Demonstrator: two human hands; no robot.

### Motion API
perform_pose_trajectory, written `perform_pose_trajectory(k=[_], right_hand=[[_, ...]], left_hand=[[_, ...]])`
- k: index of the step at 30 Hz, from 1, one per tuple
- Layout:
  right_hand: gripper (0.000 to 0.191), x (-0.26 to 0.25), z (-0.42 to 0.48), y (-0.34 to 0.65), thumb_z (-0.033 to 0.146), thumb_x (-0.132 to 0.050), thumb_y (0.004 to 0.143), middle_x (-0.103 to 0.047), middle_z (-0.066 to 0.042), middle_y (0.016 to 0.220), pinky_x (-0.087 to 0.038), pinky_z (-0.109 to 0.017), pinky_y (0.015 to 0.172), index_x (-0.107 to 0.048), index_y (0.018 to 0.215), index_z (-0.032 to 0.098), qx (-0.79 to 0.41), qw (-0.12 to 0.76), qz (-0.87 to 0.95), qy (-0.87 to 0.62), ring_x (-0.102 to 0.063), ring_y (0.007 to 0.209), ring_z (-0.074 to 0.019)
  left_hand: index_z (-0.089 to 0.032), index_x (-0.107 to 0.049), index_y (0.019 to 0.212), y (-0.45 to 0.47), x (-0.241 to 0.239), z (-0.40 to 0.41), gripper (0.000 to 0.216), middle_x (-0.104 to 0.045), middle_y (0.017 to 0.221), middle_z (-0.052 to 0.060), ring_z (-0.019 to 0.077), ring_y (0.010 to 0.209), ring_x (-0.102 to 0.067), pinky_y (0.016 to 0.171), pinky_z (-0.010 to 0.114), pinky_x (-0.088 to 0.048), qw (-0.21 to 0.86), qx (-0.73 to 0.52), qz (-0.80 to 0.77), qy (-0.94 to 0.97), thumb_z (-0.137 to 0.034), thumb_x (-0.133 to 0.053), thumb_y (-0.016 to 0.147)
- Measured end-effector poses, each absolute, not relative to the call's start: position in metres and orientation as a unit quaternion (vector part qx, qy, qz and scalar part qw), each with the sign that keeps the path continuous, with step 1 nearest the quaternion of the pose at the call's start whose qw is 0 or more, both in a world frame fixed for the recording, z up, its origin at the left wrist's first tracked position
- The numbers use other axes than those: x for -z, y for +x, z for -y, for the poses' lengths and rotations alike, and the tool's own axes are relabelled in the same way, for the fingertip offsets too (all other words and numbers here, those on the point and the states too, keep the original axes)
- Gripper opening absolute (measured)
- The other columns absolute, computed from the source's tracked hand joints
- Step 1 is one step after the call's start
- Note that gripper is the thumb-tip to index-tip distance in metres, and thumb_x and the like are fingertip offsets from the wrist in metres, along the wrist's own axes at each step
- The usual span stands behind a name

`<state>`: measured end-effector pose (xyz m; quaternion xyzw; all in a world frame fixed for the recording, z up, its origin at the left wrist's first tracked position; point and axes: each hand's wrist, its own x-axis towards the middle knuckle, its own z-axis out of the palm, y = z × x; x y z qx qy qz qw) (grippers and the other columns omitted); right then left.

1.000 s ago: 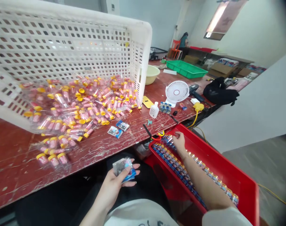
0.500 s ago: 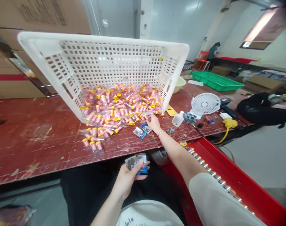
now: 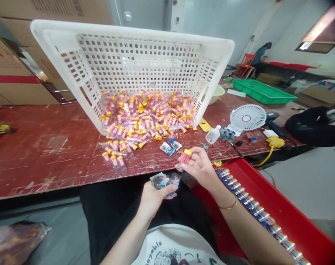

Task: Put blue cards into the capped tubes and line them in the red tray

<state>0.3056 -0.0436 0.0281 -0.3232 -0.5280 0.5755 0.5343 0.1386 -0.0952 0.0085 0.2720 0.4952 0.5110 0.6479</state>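
My left hand (image 3: 153, 194) is closed on a small stack of picture cards (image 3: 164, 180) over my lap. My right hand (image 3: 201, 167) pinches a clear packet with a pink tube and yellow cap (image 3: 185, 157) just in front of the table edge, close to the cards. A tipped white lattice crate (image 3: 134, 62) spills a heap of pink tubes in packets (image 3: 145, 117) onto the worn red table (image 3: 46, 154). Two loose card packs (image 3: 170, 146) lie on the table near the heap.
A red tray (image 3: 269, 206) with a row of packed cards stands at my right. On the table sit a white fan (image 3: 247, 117), a small bottle (image 3: 213, 134), a yellow plug (image 3: 272, 142), a black bag (image 3: 313, 129), a green tray (image 3: 263, 92). A person sits far back.
My right hand left the red tray, reached to the heap by the crate, and has come back toward me holding a tube packet. The left hand kept its cards.
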Motion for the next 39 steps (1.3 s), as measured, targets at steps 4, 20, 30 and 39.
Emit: perform_pose_trajectory(k=[4, 20, 30, 39], right_hand=[[0.032, -0.042, 0.056, 0.306, 0.025, -0.068, 0.081, -0.062, -0.003, 0.095, -0.053, -0.038, 0.084, -0.042, 0.100, 0.026, -0.516, 0.496, 0.624, -0.313, -0.064, 0.085, -0.0160], [0.021, -0.040, 0.057, 0.314, 0.027, -0.067, 0.081, -0.064, -0.005, 0.092, -0.053, -0.037, 0.082, -0.051, 0.093, 0.023, -0.453, 0.475, 0.668, -0.351, -0.065, 0.088, -0.0189], [0.046, -0.012, 0.066, 0.303, 0.033, -0.077, 0.071, -0.062, -0.006, 0.105, -0.051, -0.040, 0.086, -0.043, 0.103, 0.024, -0.586, 0.412, 0.623, -0.315, -0.061, 0.099, -0.0210], [0.059, -0.002, 0.093, 0.284, 0.014, -0.072, 0.067, -0.049, -0.002, 0.105, -0.050, -0.031, 0.075, -0.035, 0.109, 0.029, -0.439, 0.480, 0.644, -0.403, -0.056, 0.092, -0.0174]], left_hand=[[-0.009, -0.067, 0.067, 0.139, -0.010, 0.095, 0.035, -0.065, 0.058, 0.001, 0.0154, 0.050, -0.062, 0.055, 0.032, -0.060, 0.646, -0.496, -0.503, 0.290, -0.027, -0.089, 0.047], [-0.010, -0.067, 0.070, 0.138, -0.004, 0.094, 0.032, -0.067, 0.060, 0.002, 0.0176, 0.057, -0.066, 0.060, 0.031, -0.059, 0.649, -0.471, -0.497, 0.330, -0.027, -0.087, 0.053], [-0.011, -0.072, 0.089, 0.146, -0.012, 0.096, 0.035, -0.073, 0.081, 0.011, 0.0207, 0.071, -0.069, 0.062, 0.032, -0.059, 0.748, -0.442, -0.443, 0.220, -0.038, -0.079, 0.067], [-0.012, -0.072, 0.087, 0.150, -0.019, 0.097, 0.027, -0.073, 0.081, 0.009, 0.0153, 0.068, -0.067, 0.060, 0.022, -0.053, 0.760, -0.439, -0.421, 0.228, -0.035, -0.074, 0.074]])
